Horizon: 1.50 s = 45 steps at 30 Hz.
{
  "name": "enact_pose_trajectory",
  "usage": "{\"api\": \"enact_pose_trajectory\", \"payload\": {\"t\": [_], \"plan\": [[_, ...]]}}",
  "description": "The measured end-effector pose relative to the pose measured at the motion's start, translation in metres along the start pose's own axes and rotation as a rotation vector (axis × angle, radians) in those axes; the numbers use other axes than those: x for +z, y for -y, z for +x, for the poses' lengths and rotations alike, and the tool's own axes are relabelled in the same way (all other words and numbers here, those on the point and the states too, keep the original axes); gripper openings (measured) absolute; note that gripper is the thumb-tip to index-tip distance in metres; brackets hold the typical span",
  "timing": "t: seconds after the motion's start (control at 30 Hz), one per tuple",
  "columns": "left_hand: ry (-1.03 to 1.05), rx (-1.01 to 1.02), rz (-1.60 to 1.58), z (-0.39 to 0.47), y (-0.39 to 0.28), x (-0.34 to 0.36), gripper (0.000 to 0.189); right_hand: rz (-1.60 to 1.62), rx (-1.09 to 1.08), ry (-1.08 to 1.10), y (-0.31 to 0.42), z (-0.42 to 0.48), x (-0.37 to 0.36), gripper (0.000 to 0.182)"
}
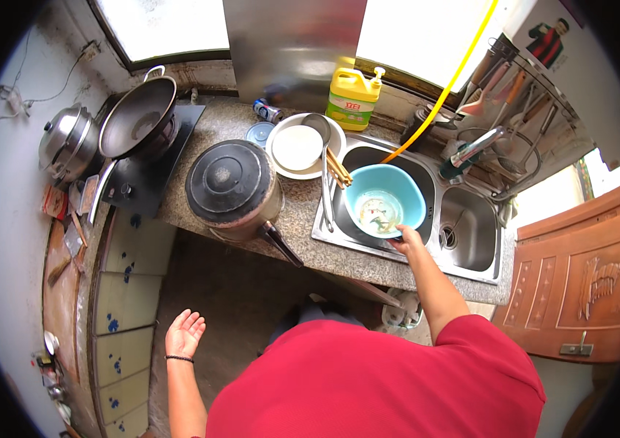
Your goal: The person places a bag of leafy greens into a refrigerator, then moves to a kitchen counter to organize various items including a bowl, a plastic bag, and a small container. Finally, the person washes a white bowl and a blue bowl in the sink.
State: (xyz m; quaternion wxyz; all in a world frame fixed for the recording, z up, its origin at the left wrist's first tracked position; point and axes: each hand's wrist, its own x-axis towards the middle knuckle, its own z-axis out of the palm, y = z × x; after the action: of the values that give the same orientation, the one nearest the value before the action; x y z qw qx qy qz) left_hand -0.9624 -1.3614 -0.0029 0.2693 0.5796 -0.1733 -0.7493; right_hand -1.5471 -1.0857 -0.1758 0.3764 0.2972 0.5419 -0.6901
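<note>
My right hand (407, 241) grips the near rim of a light blue plastic basin (411, 191), which is tilted over the larger sink bowl. A little water and food scraps (378, 214) lie at its bottom. My left hand (184, 334) hangs out over the floor at the lower left, palm up, fingers apart, holding nothing. Left of the basin, a white bowl (298, 148) sits in a wider pale basin (282, 171) on the counter. A metal ladle (325, 180) and several wooden chopsticks (338, 167) rest across that basin's right side.
A lidded pot (230, 180) has its handle past the granite counter's front edge. A wok (140, 117) stands on the cooktop at left. A yellow detergent jug (351, 101) is behind the sink; a yellow hose (447, 90) runs into it. The smaller sink bowl (471, 235) lies right.
</note>
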Motion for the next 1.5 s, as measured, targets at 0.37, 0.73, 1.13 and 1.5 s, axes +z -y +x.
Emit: {"api": "enact_pose_trajectory", "payload": {"t": [0.37, 0.73, 1.13, 1.5], "plan": [[-0.414, -0.011, -0.062, -0.059, 0.081, -0.201, 0.034, 0.020, -0.025, -0.051, -0.051, 0.030, 0.066, 0.039], [-0.638, 0.059, -0.307, -0.088, 0.087, -0.408, 0.031, -0.419, -0.462, -0.218, -0.038, -0.022, 0.024, 0.029], [-0.711, 0.118, -0.691, -0.080, 0.112, -0.586, 0.030, -1.796, 0.620, 1.028, -0.382, -0.230, 0.314, 0.021], [-0.974, -0.149, 0.110, -0.125, 0.151, -0.653, 0.024, -1.185, 0.732, 1.816, -0.906, -0.475, 0.683, 0.018]]}}
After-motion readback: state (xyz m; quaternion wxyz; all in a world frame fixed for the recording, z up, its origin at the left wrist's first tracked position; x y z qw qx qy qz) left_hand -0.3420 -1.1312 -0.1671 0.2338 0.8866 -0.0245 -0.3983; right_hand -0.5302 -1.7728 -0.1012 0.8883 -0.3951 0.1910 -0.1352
